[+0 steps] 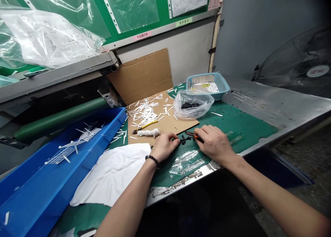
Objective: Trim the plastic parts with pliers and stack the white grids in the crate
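Observation:
My right hand is wrapped around a pair of cutting pliers with orange and black handles. Their jaws point left, just above a few small black plastic pieces on the green mat. From the other side, my left hand, with a black bead bracelet at the wrist, pinches thumb and finger together at the edge of these black pieces. What exactly lies between the fingertips is partly hidden. Behind the hands stands an open clear plastic bag with many black pieces inside.
Many white sticks lie on cardboard, beside yellow-handled pliers and a white wrapped tool. A white cloth and blue bin with white lattice parts are left. A light-blue basket stands behind; a fan is right.

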`<action>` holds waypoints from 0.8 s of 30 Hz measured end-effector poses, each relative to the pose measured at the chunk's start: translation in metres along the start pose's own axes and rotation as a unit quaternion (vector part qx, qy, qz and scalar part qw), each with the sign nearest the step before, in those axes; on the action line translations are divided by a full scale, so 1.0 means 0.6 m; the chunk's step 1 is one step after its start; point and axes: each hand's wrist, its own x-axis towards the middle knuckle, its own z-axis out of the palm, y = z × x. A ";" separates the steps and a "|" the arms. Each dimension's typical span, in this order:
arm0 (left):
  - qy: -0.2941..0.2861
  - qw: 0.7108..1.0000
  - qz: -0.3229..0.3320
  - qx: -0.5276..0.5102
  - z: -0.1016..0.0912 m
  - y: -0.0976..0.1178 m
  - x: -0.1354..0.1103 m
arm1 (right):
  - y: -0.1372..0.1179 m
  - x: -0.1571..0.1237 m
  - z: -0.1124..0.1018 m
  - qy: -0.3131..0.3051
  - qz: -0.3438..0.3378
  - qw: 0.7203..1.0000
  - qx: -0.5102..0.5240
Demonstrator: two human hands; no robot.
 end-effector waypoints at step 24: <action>-0.059 0.885 -0.104 -0.450 -0.011 0.007 0.007 | -0.002 0.006 -0.006 0.002 -0.018 0.999 0.045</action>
